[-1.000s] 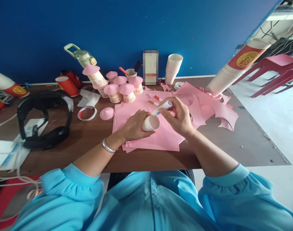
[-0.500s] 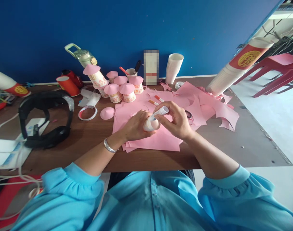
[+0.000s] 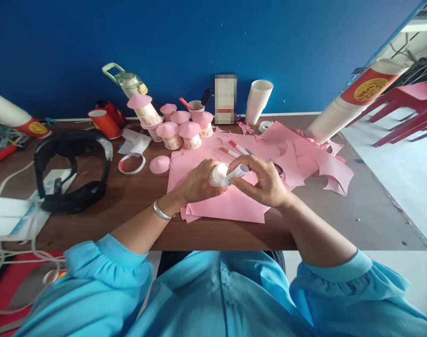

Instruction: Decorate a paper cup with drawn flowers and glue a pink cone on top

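My left hand [image 3: 198, 183] is wrapped round a small white paper cup [image 3: 217, 176] above the pink paper [image 3: 231, 207]. Between the thumb and fingers of my right hand [image 3: 269, 183] is a white glue stick [image 3: 239, 172], slanted with its near end up and its other end against the cup's rim. Fingers hide part of the cup's side. Two markers, one orange-capped [image 3: 238, 146] and one brown-capped [image 3: 229, 152], lie on the paper just beyond my hands. A loose pink paper cone [image 3: 160, 164] rests to the left.
Several decorated cups with pink cone roofs [image 3: 190, 135] stand at the back left, near a bottle [image 3: 129, 84]. A phone [image 3: 225, 100] and a stack of white cups [image 3: 258, 102] are by the wall. Tape [image 3: 132, 164], a black headset [image 3: 73, 171] and paper scraps [image 3: 327, 168] lie around.
The glue stick has moved slightly right and lower against the cup's rim, and my right hand has shifted right with it. The whole view has shifted a little.
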`<state>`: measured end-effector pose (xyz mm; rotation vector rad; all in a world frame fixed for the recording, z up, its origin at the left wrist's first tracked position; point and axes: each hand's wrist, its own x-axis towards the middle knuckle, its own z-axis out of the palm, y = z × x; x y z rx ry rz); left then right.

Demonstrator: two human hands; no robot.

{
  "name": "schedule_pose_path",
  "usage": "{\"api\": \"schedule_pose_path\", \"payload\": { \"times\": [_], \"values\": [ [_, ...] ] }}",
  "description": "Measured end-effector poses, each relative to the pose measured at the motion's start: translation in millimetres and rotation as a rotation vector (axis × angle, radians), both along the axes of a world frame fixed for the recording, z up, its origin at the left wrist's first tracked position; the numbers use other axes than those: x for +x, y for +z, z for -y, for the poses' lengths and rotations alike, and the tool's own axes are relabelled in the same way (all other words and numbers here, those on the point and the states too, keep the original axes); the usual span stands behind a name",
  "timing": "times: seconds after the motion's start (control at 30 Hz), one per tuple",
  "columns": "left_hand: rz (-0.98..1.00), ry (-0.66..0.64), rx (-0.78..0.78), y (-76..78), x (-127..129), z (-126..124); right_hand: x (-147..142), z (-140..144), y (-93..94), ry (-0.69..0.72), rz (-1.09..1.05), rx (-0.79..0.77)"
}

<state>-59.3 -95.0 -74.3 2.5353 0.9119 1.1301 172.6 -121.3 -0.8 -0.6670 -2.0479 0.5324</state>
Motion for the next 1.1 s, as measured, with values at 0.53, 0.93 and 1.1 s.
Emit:
{"api": "schedule_pose_path", "payload": {
  "times": [0.53,0.93,1.1],
  "values": [
    [0.164,0.005,-0.313,21.6,-2.0,6.0,8.8,-37.3,-17.5,-0.106,-0.749,-0.663],
    [0.138,0.047,-0.319,15.5,-14.1,-1.9,-4.1,-35.7,-29.5,0.021,-0.882,-0.92],
    [0.283,0.067,-0.176,35.1,-16.5,-9.8,-10.3,-31.0,-27.4,0.058,-0.819,-0.917]
  ]
}}
